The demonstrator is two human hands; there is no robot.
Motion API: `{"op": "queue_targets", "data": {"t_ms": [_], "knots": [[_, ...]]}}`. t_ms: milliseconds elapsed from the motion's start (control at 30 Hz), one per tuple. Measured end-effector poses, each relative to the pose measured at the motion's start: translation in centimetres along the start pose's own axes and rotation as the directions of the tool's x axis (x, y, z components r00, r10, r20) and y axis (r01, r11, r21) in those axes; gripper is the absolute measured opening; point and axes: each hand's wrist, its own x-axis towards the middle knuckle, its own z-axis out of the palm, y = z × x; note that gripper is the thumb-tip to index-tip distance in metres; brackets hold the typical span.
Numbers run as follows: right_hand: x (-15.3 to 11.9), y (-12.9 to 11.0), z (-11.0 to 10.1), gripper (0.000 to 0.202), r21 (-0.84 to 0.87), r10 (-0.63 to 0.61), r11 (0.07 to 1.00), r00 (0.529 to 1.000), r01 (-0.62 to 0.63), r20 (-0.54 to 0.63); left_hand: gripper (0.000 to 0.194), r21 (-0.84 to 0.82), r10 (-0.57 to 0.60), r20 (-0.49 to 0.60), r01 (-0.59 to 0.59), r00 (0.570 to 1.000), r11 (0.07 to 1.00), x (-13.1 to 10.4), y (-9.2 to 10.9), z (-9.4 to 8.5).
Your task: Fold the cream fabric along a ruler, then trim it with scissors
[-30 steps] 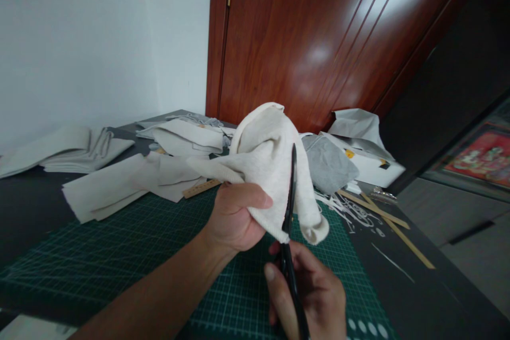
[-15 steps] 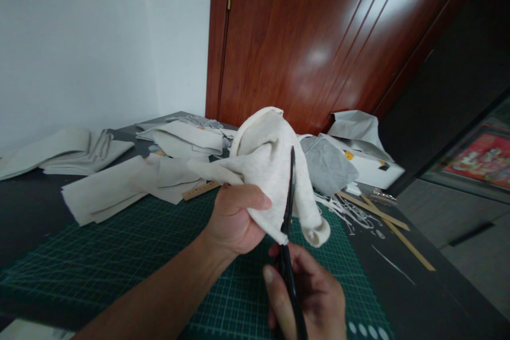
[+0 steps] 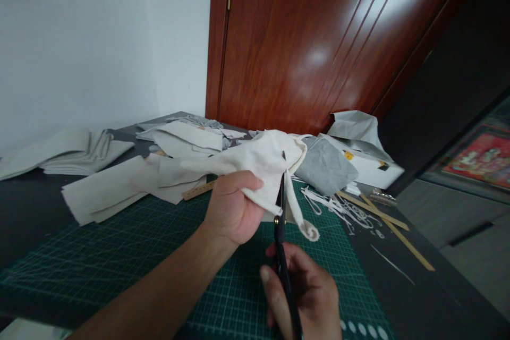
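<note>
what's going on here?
A person is cutting cloth over a green mat. The left hand grips the cloth; the right hand holds black scissors, blades at the cut. A narrow strip hangs just right of the blades, its lower end curled.

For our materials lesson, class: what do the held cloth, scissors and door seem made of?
Cloth: matte fabric, perhaps cotton; it drapes and curls.
Scissors: black, probably coated metal; slim shape, faint sheen.
Door: glossy wood or veneer; reddish-brown grain, bright reflections.
</note>
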Motion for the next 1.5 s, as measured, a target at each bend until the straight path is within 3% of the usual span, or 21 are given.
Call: {"op": "queue_targets", "data": {"t_ms": [133, 267, 300, 433, 533, 633, 733, 833, 1033, 1233, 1367, 1500], "knots": [[-0.2, 0.6, -0.1, 0.026, -0.004, -0.012, 1.000, 1.000, 0.012, 0.010, 0.066, -0.033, 0.080, 0.041, -0.078, 0.996, 0.996, 0.2, 0.4, 0.0], [-0.4, 1.0, -0.1, 0.026, -0.013, -0.022, 1.000, 1.000, 0.023, 0.021, 0.030, -0.056, 0.084, -0.032, -0.086, 0.996, 0.995, 0.2, 0.9, 0.4], [-0.4, 1.0, -0.1, 0.027, -0.015, -0.025, 1.000, 0.999, 0.025, 0.022, 0.028, -0.057, 0.077, -0.063, -0.081, 0.995, 0.995, 0.2, 1.0, 0.5], [-0.5, 1.2, -0.1, 0.025, -0.013, -0.011, 1.000, 1.000, 0.012, 0.028, 0.034, -0.034, 0.037, -0.184, -0.044, 0.982, 0.998, 0.8, 1.0, 0.7], [-0.5, 1.1, 0.0, 0.023, 0.004, 0.007, 1.000, 0.999, -0.007, 0.039, 0.064, -0.012, 0.008, -0.262, -0.012, 0.965, 1.000, 1.5, 0.8, 0.5], [-0.5, 1.0, 0.2, 0.022, 0.012, 0.020, 1.000, 0.999, -0.021, 0.048, 0.078, 0.002, 0.024, -0.306, -0.024, 0.952, 1.000, 1.9, 0.8, 0.3], [-0.5, 1.0, 0.3, 0.020, -0.005, 0.012, 1.000, 0.998, -0.012, 0.060, 0.082, 0.008, 0.015, -0.287, -0.013, 0.958, 1.000, 1.9, 1.3, 0.4], [-0.7, 1.1, 0.3, 0.019, -0.011, 0.024, 1.000, 0.996, -0.023, 0.080, 0.080, -0.013, -0.074, -0.258, 0.073, 0.963, 0.997, 1.5, 2.1, 0.7], [-0.8, 1.4, 0.0, 0.020, -0.013, 0.023, 1.000, 0.995, -0.022, 0.097, 0.044, 0.059, -0.188, -0.185, 0.202, 0.965, 0.978, 1.4, 2.8, 0.7], [-0.8, 1.4, -0.8, 0.027, -0.047, 0.062, 0.997, 0.993, -0.057, 0.104, 0.036, 0.111, -0.244, -0.239, 0.276, 0.940, 0.955, 2.2, 2.5, 0.0], [-0.8, 1.5, -1.3, 0.026, -0.056, 0.060, 0.997, 0.993, -0.054, 0.106, 0.033, 0.107, -0.204, -0.246, 0.236, 0.948, 0.966, 2.4, 2.2, -0.4], [-0.7, 1.8, -1.5, 0.020, -0.061, 0.011, 0.998, 0.995, -0.005, 0.102, 0.033, 0.094, -0.147, -0.132, 0.160, 0.980, 0.983, 2.1, 2.0, -0.3]]}}
